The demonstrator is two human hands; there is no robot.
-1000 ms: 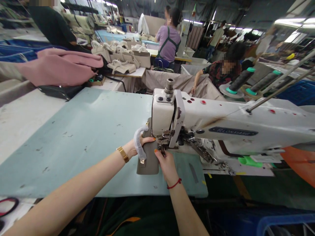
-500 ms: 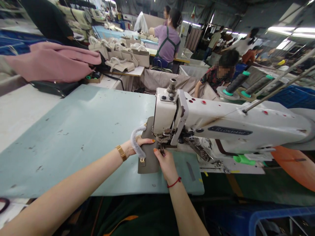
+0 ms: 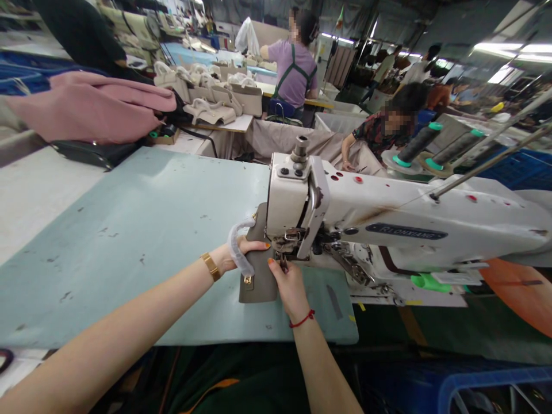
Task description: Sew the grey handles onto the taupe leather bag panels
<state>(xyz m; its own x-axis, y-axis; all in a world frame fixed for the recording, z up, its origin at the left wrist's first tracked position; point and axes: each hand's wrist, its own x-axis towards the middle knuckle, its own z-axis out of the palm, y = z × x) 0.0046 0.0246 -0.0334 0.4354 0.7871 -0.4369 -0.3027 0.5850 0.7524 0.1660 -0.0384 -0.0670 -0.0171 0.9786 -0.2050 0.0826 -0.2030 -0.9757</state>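
Crowded workshop, pale green worktable (image 3: 129,241), ceiling strip lights (image 3: 513,52), seated co-workers behind.

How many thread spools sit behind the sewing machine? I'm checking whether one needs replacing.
2. Both dark spools with green ends lean on the stand behind the machine's arm: one nearer the middle, the other just right of it. More may be hidden beyond the frame.

Taupe bag (image 3: 257,282), cream sewing machine (image 3: 388,221), pale green table (image 3: 142,230)

Bare arms, no sleeves; gold bracelet (image 3: 211,266) on L wrist, red string (image 3: 302,318) on R, orange nails.
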